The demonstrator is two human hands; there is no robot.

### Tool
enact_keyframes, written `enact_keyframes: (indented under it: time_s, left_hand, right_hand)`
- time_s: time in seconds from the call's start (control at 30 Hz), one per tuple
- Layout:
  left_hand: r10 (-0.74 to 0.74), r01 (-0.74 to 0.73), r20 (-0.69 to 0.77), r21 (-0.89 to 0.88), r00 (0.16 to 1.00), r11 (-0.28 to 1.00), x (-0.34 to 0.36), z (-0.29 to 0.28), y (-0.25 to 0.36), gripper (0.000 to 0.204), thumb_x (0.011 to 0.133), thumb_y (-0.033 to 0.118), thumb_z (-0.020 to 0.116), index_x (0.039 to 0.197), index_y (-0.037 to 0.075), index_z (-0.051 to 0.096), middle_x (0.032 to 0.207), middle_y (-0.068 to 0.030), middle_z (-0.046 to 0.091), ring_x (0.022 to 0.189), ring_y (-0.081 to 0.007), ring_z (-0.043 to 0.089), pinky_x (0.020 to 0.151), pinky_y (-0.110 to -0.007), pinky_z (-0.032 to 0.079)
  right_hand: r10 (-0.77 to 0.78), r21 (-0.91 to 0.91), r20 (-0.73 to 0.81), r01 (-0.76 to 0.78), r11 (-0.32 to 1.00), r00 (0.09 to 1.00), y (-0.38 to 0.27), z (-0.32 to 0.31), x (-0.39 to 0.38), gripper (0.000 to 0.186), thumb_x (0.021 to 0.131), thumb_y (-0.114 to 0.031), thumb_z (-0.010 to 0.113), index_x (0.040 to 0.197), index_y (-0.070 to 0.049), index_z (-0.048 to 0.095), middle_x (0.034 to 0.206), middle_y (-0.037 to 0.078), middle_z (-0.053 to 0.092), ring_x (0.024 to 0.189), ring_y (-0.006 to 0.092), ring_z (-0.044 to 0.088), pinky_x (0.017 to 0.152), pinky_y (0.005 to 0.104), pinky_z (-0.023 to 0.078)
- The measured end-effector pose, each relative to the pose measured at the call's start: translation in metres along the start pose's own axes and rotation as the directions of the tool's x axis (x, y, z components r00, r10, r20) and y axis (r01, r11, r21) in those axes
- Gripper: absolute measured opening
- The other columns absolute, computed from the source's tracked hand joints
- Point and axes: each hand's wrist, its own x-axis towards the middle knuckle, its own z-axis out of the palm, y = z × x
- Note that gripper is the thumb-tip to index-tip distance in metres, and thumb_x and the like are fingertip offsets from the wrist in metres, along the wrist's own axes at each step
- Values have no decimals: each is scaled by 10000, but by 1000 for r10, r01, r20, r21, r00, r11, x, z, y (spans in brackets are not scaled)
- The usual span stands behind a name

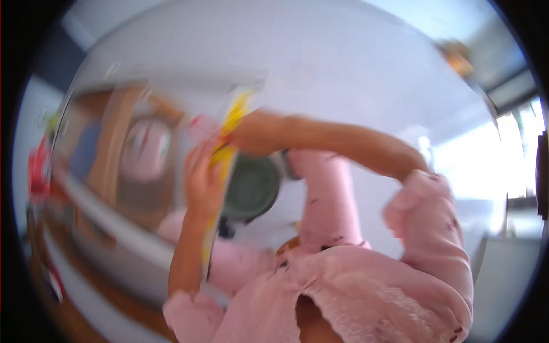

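Note:
A long, flat yellow-and-white strip (234, 122) runs upright in front of me, blurred by motion. My left hand (202, 176) is at its left edge, fingers pointing up and thumb over the yellow face, gripping it. My right hand (255, 132) is closed at the strip's upper part, its fingers curled and partly hidden. A thin dark and reddish thing (223, 144) shows between the two hands, too smeared to name. Behind the left fingertips is a blurred pink thing (202, 128).
A dark green round basin (251, 191) stands low between my pink-clad legs. On the left, a wooden-framed unit (112, 146) holds a pink rounded container (147, 150) and a blue thing (87, 147). A pale bar (117, 220) crosses below it. Red items (39, 171) are at the far left.

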Motion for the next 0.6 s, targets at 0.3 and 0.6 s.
enact_keyframes:
  time_s: [0.3,0.6]
  left_hand:
    - [-121,107,107,122,987,987,-26,-12,-15,389,851,160,437,1162,-73,437,1201,-219,423,1137,-347,376,958,-395,287]
    - [-104,83,124,165,987,983,-22,-9,-23,386,876,175,406,1165,-81,420,1194,-226,418,1129,-363,373,943,-402,296]
  right_hand:
    - [15,66,-184,-3,998,983,-20,8,10,189,768,-221,533,787,-60,630,676,118,608,656,267,619,544,380,492]
    - [-35,-20,-238,31,999,971,-24,-5,2,212,773,-209,548,808,-19,634,727,125,621,680,254,624,555,369,494]
